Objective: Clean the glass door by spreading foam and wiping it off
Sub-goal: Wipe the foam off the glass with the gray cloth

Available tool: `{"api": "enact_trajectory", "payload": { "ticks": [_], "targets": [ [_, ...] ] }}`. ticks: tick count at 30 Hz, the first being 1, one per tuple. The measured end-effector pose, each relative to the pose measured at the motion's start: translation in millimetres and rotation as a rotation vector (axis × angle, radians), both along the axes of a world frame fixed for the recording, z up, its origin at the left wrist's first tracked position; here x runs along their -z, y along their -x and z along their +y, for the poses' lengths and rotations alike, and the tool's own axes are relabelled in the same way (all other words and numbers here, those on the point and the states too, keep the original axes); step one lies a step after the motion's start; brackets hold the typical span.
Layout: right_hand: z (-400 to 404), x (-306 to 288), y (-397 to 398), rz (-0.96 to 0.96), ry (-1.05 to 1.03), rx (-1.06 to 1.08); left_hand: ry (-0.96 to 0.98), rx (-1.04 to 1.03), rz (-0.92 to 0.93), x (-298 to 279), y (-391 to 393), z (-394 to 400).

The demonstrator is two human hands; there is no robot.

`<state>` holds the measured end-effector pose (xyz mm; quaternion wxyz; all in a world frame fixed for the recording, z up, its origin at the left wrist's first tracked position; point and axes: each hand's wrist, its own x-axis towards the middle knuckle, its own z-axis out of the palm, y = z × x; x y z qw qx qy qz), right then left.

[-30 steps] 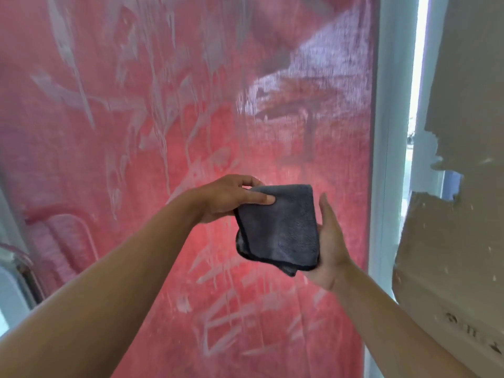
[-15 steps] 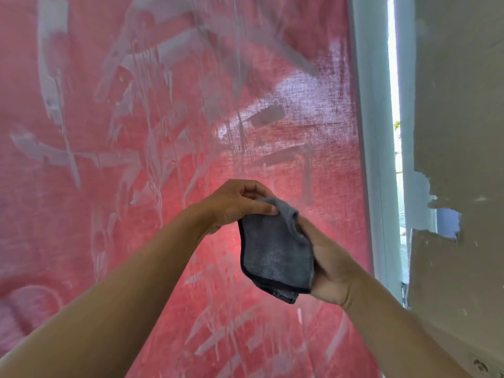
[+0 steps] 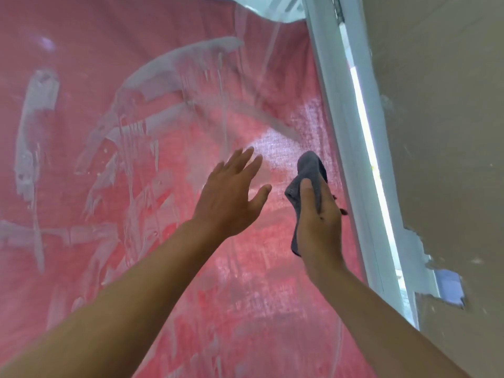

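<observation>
Head view, looking up the glass door: the right hand grips a grey cloth, thumb pressed across the front of the bunched fabric and fingers wrapped behind it. The cloth's top pokes up above the thumb, and a lower flap hangs beside the wrist. It sits right by the door's right edge, just beside the white frame; whether it actually touches the glass, I cannot tell. Next to it the left hand holds nothing, fingers straight and spread, palm facing the glass, well up the pane and left of the cloth. Both forearms reach up from the bottom edge. White foam streaks the pane in broad arcs and drips across the left and upper parts, with one long vertical smear near the left edge. Red fabric shows through the glass behind the foam. Right of the frame stands a tan wall with peeled patches near its lower part.
</observation>
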<state>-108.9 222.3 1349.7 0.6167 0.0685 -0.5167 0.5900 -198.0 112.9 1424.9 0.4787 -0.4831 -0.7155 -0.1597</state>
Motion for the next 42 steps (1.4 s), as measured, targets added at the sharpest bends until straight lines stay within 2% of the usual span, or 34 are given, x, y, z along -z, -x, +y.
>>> {"api": "enact_trajectory", "payload": {
  "ticks": [4,12,15,18,22,28,32,35,37,39,42],
  "targets": [
    [31.8,-43.4,29.6,0.020,-0.156,0.166,-0.011,-0.198,0.159,-35.0,10.8,4.2],
    [86.2,-141.6,77.9,0.013,-0.426,0.468,-0.083,-0.469,0.284,-99.7,28.2,10.9],
    [90.1,-150.6,89.0,-0.068,-0.505,0.586,-0.103,-0.518,0.308,-110.3,34.7,10.1],
    [91.4,-124.3,96.3,-0.132,-0.612,0.758,-0.102,-0.548,0.313,-109.6,41.8,6.7],
    [97.1,-91.5,97.2,-0.138,-0.632,0.769,-0.088,-0.556,0.329,-104.4,48.0,-1.3],
    [89.5,-176.5,93.9,-0.167,-0.529,0.677,-0.122,-0.487,0.322,-119.7,54.1,-12.8],
    [75.5,-143.5,100.0,-0.089,-0.729,0.785,-0.120,-0.474,0.346,-119.0,59.3,-15.7],
    [96.9,-118.0,99.1,-0.031,-0.566,0.774,-0.100,-0.456,0.361,-120.0,60.8,-18.0],
    [111.4,-119.8,96.2,-0.070,-0.379,0.792,-0.095,-0.452,0.360,-121.4,61.6,-20.4],
    [112.2,-126.2,95.1,-0.127,-0.320,0.829,-0.111,-0.438,0.355,-122.9,62.0,-21.1],
    [101.1,-123.7,100.0,-0.093,-0.613,0.841,-0.119,-0.434,0.353,-123.0,62.3,-20.5]
  ]
}}
